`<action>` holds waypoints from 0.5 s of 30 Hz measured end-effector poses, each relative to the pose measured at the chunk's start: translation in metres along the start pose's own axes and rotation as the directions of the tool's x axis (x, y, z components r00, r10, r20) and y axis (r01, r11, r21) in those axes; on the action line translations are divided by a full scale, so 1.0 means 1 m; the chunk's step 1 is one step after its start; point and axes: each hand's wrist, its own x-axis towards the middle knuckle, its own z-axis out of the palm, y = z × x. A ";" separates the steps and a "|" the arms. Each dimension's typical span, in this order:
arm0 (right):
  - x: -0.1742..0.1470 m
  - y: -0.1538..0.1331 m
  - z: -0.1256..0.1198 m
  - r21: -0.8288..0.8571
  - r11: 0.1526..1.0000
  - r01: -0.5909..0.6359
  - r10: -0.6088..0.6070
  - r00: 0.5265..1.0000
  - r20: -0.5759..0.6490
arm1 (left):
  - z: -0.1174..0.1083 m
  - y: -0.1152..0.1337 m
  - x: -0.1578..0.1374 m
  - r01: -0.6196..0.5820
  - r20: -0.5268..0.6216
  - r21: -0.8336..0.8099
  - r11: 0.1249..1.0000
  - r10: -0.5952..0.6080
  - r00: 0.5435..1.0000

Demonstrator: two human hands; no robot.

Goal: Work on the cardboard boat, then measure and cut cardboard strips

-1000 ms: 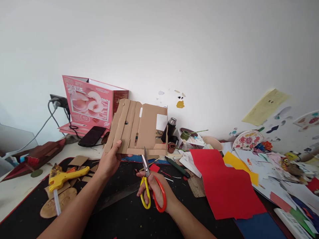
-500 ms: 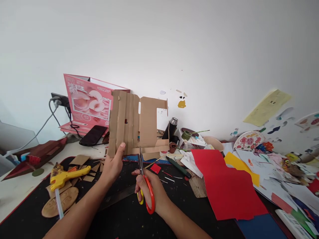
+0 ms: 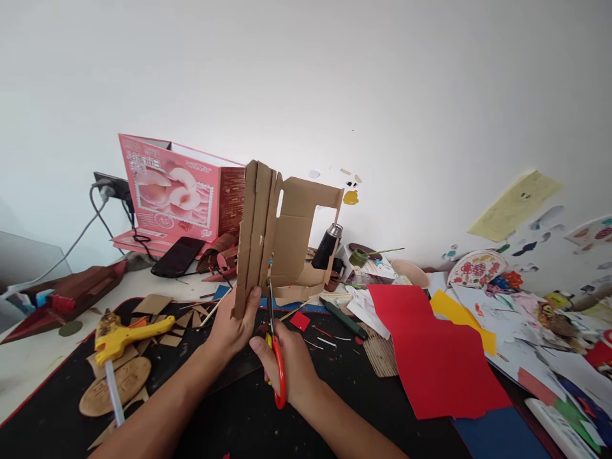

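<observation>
My left hand (image 3: 236, 322) grips the lower left edge of a folded brown cardboard piece (image 3: 292, 233), held upright above the black mat. The cardboard has creased strips on its left and a squared opening on its right. My right hand (image 3: 291, 360) is closed around the handles of scissors (image 3: 280, 376), one red-orange and one yellow. Their blades point up at the lower edge of the cardboard, by a crease. Whether the blades are closed on the cardboard I cannot tell. Below the cardboard, a small red square (image 3: 300, 320) lies on the mat.
A yellow glue gun (image 3: 119, 341) lies on the left among cardboard scraps. Behind stand a pink box (image 3: 174, 191) and a black flask (image 3: 327, 247), with a phone (image 3: 176, 256) near the box. Red paper (image 3: 435, 357) covers the right side, beside a dark green marker-like stick (image 3: 343, 317).
My left hand has moved right and turned the cardboard, so its creased strips now stand at a steeper angle. The scissors have tilted more upright. More of the pink box's side shows.
</observation>
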 end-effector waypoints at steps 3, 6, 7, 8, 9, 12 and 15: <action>0.001 -0.004 0.002 -0.060 0.998 -0.001 0.001 1.000 -0.008 | 0.001 -0.001 -0.001 -0.018 0.010 -0.017 1.000 0.019 1.000; 0.002 -0.007 0.001 -0.102 0.995 -0.015 0.015 1.000 -0.007 | 0.002 -0.004 -0.003 -0.022 0.008 -0.045 0.999 0.022 1.000; 0.002 -0.008 0.001 -0.113 0.993 -0.022 0.022 1.000 -0.005 | 0.002 -0.005 -0.003 -0.018 0.008 -0.057 0.998 0.019 1.000; 0.002 -0.009 0.000 -0.121 0.992 -0.029 0.029 1.000 -0.001 | 0.002 -0.005 -0.004 -0.010 0.006 -0.069 0.998 0.011 1.000; 0.002 -0.009 -0.001 -0.128 0.991 -0.037 0.038 0.999 0.003 | 0.003 -0.006 -0.005 0.002 0.005 -0.080 0.997 -0.002 1.000; 0.003 -0.010 -0.002 -0.123 0.990 -0.065 0.066 0.998 0.003 | 0.006 -0.006 -0.007 0.052 0.003 -0.103 0.993 -0.051 0.999; 0.005 -0.008 0.000 -0.066 0.994 -0.082 0.081 0.997 -0.011 | 0.009 -0.005 -0.008 0.079 0.032 -0.118 0.990 -0.076 0.997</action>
